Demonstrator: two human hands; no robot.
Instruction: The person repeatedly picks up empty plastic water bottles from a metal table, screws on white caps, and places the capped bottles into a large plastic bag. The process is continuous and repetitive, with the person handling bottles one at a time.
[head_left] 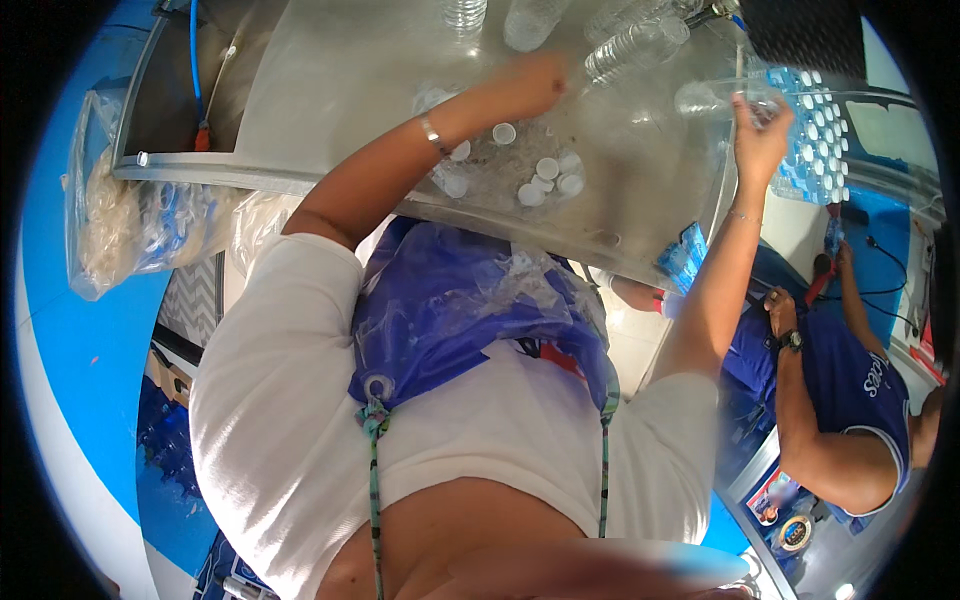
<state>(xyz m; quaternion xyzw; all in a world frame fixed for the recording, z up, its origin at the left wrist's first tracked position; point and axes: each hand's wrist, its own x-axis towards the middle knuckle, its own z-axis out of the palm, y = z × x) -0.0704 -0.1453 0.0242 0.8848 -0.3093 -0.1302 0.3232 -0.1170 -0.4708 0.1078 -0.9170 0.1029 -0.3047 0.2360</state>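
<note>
My right hand (762, 140) is raised at the right end of the metal table (340, 90), its fingers wrapped round a clear plastic bottle (703, 97) lying sideways. My left hand (537, 84) is over the middle of the table, slightly blurred, with its fingers curled in; whatever they may hold is hidden. Just right of it lies another clear ribbed bottle (640, 50). More clear bottles (532, 22) stand along the far side. Loose white caps (531, 194) lie on clear plastic film under my left forearm, near the table's front edge.
Packed bottles with white caps (815, 140) stand beyond the table's right end. A co-worker in a blue vest (850, 370) is at the right, holding a red-handled tool (820, 280). A sink basin (180, 90) and a bulging clear bag (110, 220) are at the left.
</note>
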